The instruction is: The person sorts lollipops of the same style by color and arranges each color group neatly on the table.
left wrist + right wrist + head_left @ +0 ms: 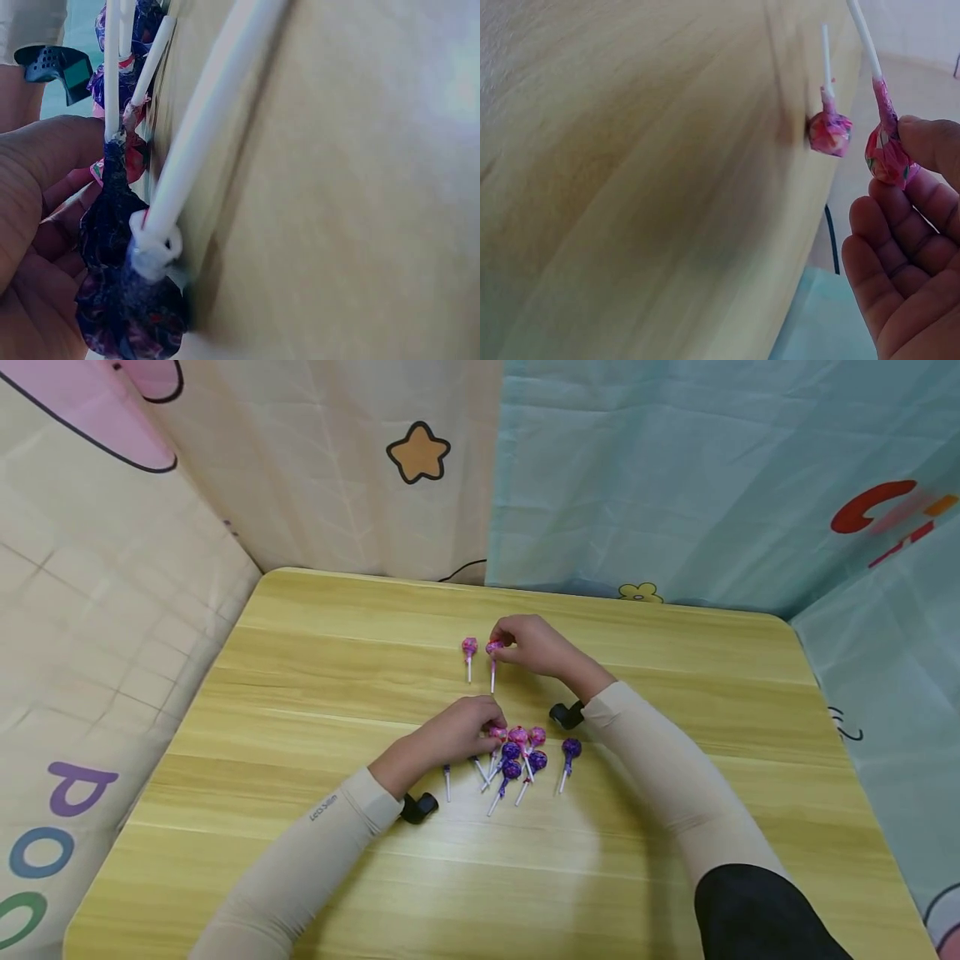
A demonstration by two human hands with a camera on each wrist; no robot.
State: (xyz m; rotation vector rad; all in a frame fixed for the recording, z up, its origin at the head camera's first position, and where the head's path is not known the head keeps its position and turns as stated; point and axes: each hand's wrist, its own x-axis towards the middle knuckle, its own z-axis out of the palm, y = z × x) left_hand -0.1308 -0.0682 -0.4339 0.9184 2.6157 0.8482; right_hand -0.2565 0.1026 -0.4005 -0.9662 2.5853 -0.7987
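A pile of several pink and purple lollipops (pixel 525 756) lies at the middle of the wooden table (pixel 300 693). My left hand (pixel 487 735) rests curled over the pile's left side, its fingertips pinching a pink lollipop (pixel 497 732). In the left wrist view two purple lollipops (pixel 112 225) lie beside the palm of the left hand (pixel 67 187). Farther back, my right hand (pixel 498 643) pinches the head of a pink lollipop (pixel 492 649), seen close as the pink lollipop (pixel 887 154) in the right hand (pixel 900 150). Another pink lollipop (pixel 469 648) (pixel 829 131) lies just left of it.
Patterned cloth walls (pixel 675 485) stand round the table on the left, back and right. Two white sticks (pixel 447 781) poke out from under my left hand. Bare wood stretches to the left, right and front of the pile.
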